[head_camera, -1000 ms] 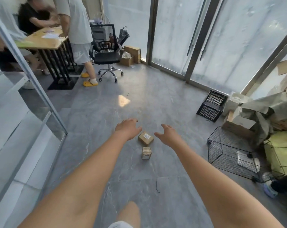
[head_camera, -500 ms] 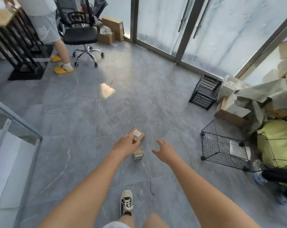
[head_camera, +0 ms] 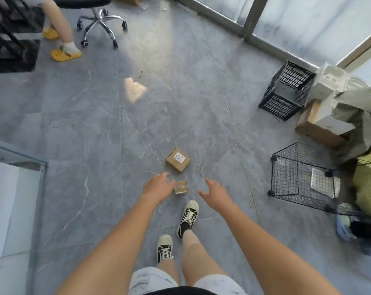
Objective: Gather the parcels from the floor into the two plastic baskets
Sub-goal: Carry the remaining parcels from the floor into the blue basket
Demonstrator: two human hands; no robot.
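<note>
Two parcels lie on the floor: box (head_camera: 178, 159) and small packet (head_camera: 181, 187). Left hand (head_camera: 158, 186) and right hand (head_camera: 215, 193) hover open; best scoop the packet first, crate (head_camera: 286, 90) waits well apart.

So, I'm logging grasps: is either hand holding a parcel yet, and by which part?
Nothing is held. The left hand and right hand hang open either side of the small parcel.

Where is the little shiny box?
In the head view the little shiny box lies on the grey floor low in the middle, between the left hand and right hand, just below the labelled cardboard parcel.
</note>
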